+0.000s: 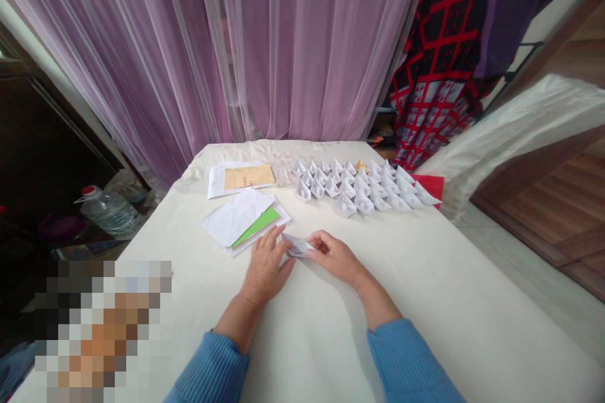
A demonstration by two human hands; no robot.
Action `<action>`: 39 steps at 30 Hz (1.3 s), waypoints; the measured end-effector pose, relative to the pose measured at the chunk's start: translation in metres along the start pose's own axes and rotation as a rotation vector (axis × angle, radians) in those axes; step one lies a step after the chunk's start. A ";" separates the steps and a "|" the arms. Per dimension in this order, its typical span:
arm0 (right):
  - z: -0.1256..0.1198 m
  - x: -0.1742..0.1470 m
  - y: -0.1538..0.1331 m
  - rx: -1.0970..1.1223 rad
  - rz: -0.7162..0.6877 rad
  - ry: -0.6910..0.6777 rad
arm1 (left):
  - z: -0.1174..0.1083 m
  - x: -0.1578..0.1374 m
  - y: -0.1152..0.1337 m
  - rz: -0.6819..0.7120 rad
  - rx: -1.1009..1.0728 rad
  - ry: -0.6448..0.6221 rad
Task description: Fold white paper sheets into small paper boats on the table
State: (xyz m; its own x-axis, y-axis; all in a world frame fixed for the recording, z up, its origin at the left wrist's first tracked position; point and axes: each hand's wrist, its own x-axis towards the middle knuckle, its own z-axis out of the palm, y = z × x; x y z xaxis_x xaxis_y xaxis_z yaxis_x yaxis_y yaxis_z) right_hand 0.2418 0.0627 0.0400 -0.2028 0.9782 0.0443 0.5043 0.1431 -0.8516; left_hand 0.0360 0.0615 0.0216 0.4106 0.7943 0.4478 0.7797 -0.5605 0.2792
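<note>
A small folded white paper boat (pixel 297 247) is held just above or on the white tablecloth, between my two hands. My left hand (pixel 268 261) pinches its left end with thumb and fingers. At the boat's right end, my right hand (pixel 334 255) grips the paper between thumb and curled fingers. Beyond my left hand lie white paper sheets (pixel 239 217) and a green sheet (pixel 258 227). Several rows of finished white paper boats (pixel 362 184) stand farther back on the right, with one yellowish boat (pixel 362 165) in the back row.
A brown envelope (pixel 248 177) lies on white paper at the back left. Something red (pixel 431 187) sits under the boats at the right. A purple curtain (pixel 307 44) hangs behind the table (pixel 425 302). On the floor at left stands a water jug (pixel 106 209). One lower-left patch is pixelated.
</note>
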 end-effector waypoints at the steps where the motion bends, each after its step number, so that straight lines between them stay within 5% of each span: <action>1: 0.000 -0.004 0.001 0.000 -0.012 0.002 | 0.000 0.000 0.000 0.003 -0.002 -0.001; 9: 0.010 -0.012 -0.001 -0.243 -0.062 0.091 | -0.004 0.001 0.003 0.010 0.019 -0.042; 14: 0.009 -0.010 0.000 -0.171 -0.092 0.096 | -0.004 0.002 0.003 0.017 0.032 -0.041; 19: 0.007 -0.002 -0.006 -0.148 0.115 0.161 | -0.001 0.001 -0.002 0.076 -0.024 0.006; 24: 0.007 0.003 -0.013 -0.303 0.208 0.049 | 0.002 -0.001 -0.003 0.136 -0.168 0.074; 29: 0.014 0.001 -0.012 -0.296 0.197 0.254 | -0.001 -0.001 0.006 -0.139 -0.452 0.083; 33: 0.025 -0.001 -0.015 -0.305 0.108 0.335 | -0.006 0.003 0.015 -0.431 -0.553 -0.041; 39: 0.037 -0.002 -0.024 -0.221 0.092 0.256 | -0.011 0.008 0.019 -0.507 -0.441 -0.143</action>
State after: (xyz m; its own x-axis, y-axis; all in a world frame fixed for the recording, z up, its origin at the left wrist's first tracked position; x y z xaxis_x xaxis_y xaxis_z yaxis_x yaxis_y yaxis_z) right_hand 0.1992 0.0519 0.0413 0.0547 0.9906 0.1255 0.6858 0.0541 -0.7258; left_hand 0.0489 0.0548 0.0396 0.1276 0.9898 0.0627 0.6390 -0.1304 0.7581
